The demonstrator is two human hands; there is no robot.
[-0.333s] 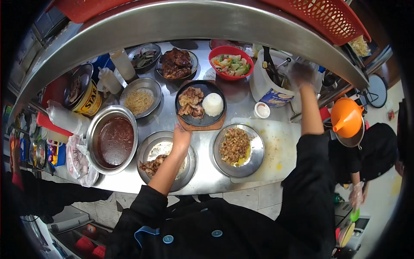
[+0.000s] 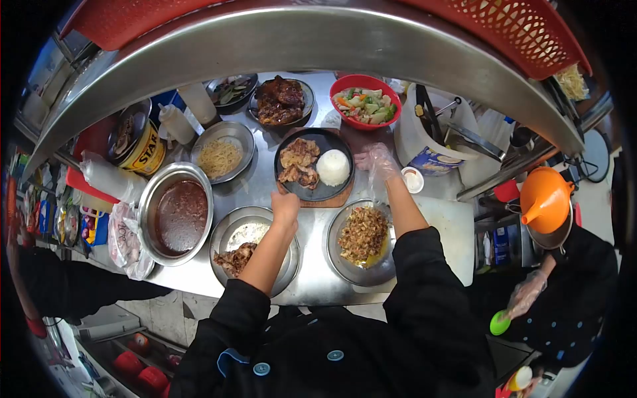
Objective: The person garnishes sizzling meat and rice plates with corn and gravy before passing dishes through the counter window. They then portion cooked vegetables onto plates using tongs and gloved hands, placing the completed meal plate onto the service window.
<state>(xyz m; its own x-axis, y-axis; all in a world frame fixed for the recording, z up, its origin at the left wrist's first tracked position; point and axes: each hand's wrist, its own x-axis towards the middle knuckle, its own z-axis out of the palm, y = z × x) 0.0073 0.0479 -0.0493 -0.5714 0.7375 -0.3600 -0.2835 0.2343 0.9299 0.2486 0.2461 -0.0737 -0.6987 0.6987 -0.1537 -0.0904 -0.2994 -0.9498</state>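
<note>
Near the centre of the frame, a round black plate (image 2: 326, 192) with a raised rim is carried by a flat wooden board (image 2: 341, 199) on the smooth metal bench (image 2: 312, 232). It is loaded with rough, browned meat pieces (image 2: 299, 159) on the left and a smooth, domed mound of white rice (image 2: 333, 168) on the right.

The bare left hand (image 2: 285, 209) is set at the plate's lower-left edge, its fingers curled inward; whether the edge is gripped cannot be told. The right hand (image 2: 378, 162), wrapped in a crinkled, clear plastic glove, is placed just beside the plate's right side, its fingers loosely extended with nothing seen held.

Below, a shallow round metal dish (image 2: 340, 262) is heaped with coarse, crumbly chopped food (image 2: 362, 229). At left, glossy dark-red sauce (image 2: 180, 219) is held in a deep metal pot (image 2: 146, 229). At upper centre, glistening chopped vegetables (image 2: 365, 105) are contained in a red bowl (image 2: 361, 125).
</note>
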